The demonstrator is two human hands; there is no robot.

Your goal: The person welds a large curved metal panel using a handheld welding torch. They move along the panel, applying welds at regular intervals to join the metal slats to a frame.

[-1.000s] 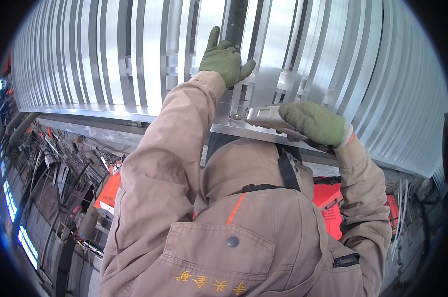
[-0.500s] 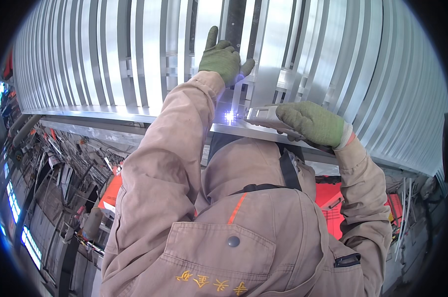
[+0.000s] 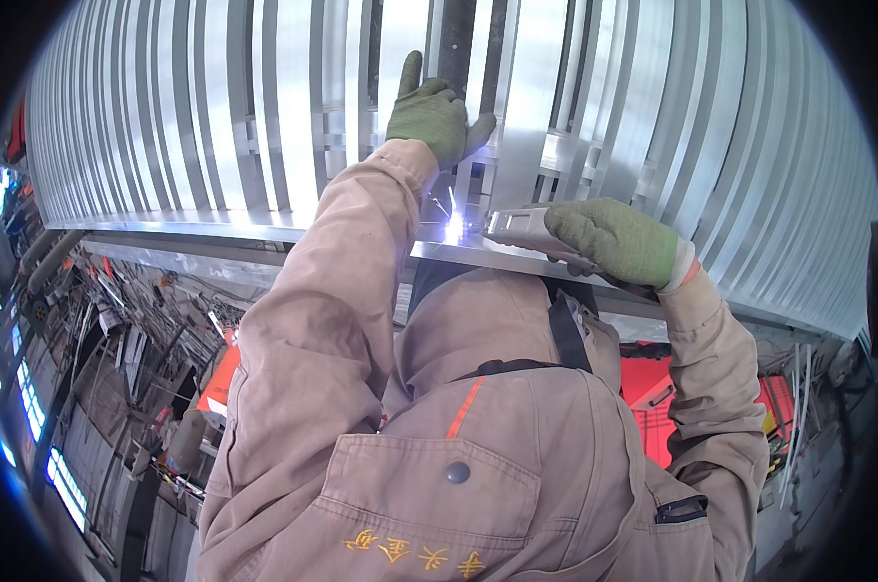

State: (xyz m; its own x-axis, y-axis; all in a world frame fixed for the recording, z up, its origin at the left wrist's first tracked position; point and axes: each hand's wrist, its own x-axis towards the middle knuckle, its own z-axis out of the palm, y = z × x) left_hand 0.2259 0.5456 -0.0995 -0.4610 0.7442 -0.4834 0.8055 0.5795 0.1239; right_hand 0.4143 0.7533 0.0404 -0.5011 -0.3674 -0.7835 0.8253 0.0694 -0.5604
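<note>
In its green glove, my right hand (image 3: 615, 242) is closed round a pale grey handheld welding gun (image 3: 518, 229). The gun's nozzle points left at a bright bluish-white glow (image 3: 454, 228) with thin sparks, on a bare metal frame near its front edge rail (image 3: 497, 254). Glare hides the exact spot being struck. My left hand (image 3: 431, 121), also in a green glove, lies over the slats just beyond the glow. Its index finger stretches away from me and its thumb sticks out to the right. Long silvery metal slats (image 3: 526, 107) run away from me in parallel rows.
Red cases (image 3: 647, 388) stand below the frame on the right. An orange-red box (image 3: 221, 376) sits at the left, near a grey cylinder (image 3: 183, 441). Scrap and thin rods (image 3: 158, 320) litter the floor at left. Pale strips (image 3: 798, 407) stand at far right.
The glow has grown brighter and taller, and sparks now fly up and to the left. My right hand and the gun have shifted very slightly right; my left hand is almost still.
</note>
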